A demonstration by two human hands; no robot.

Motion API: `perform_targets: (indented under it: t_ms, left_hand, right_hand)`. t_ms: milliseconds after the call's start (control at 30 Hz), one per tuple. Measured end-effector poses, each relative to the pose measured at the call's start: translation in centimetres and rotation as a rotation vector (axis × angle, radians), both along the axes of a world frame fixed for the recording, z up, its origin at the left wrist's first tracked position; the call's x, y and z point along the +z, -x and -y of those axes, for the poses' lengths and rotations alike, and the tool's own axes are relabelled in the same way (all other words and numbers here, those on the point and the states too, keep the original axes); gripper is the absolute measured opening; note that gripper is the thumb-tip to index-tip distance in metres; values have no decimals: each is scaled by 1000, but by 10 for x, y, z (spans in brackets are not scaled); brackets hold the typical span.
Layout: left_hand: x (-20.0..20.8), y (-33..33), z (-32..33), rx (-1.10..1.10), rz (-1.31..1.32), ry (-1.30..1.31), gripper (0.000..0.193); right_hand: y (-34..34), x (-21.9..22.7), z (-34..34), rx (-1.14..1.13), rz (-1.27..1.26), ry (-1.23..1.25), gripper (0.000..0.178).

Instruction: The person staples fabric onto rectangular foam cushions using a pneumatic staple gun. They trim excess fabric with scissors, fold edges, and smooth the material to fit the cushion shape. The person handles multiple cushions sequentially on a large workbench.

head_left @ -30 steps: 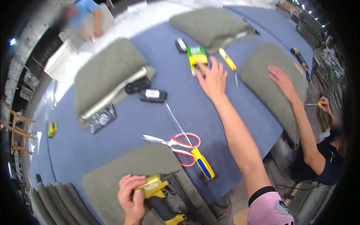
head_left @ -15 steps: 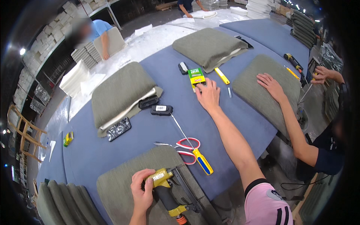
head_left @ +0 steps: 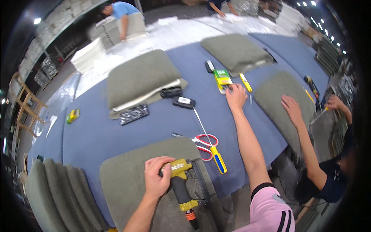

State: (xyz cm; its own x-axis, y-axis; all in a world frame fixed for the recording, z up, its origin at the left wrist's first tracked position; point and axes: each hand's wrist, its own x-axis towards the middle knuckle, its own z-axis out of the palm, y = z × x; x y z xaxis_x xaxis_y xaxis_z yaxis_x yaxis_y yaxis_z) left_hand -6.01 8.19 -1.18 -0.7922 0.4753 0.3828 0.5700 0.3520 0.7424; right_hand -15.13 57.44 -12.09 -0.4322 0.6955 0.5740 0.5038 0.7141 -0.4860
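My left hand [head_left: 157, 178] is wrapped round the head of a yellow and black staple gun [head_left: 179, 185], which lies on a grey-green cushion [head_left: 127, 174] near me. My right hand [head_left: 236, 96] reaches far across the blue table; its bent fingers are at the near end of a small green and yellow box [head_left: 222, 77]. What the fingertips touch inside that end is hidden. Right of the box lies a yellow utility knife [head_left: 245, 82]. Between my arms are red-and-white scissors [head_left: 205, 141], with a yellow and blue screwdriver [head_left: 218, 159] lying across them.
Covered cushions [head_left: 143, 79] lie farther off, near black staple-like blocks [head_left: 184, 102] and a dark patterned phone-shaped case [head_left: 134, 113]. Cushions stand stacked [head_left: 58, 193] at left. A co-worker's hand [head_left: 291, 108] rests on a cushion at right; the other holds a tool. Others work behind.
The whole view has swung, so the table things sit farther right. My right hand stays at the box and my left on the staple gun. The co-worker at the back bends lower.
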Motion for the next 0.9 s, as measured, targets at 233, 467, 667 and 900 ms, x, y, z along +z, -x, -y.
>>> perform_targets:
  t_ms: [233,467,667,900]
  left_hand:
    - [3,9,-5,-58,-3,-65,20]
    - [1,6,-2,-30,20,-39,18]
    - [-5,6,5,-17,-18,-75,15]
    - [-22,6,8,-7,-14,-128,12]
  right_hand:
    - [-19,4,1,11,4,-59,27]
    - [-5,17,19,95,190,-354,36]
    - [15,16,20,122,199,-379,39]
    - [14,8,26,85,284,-467,39]
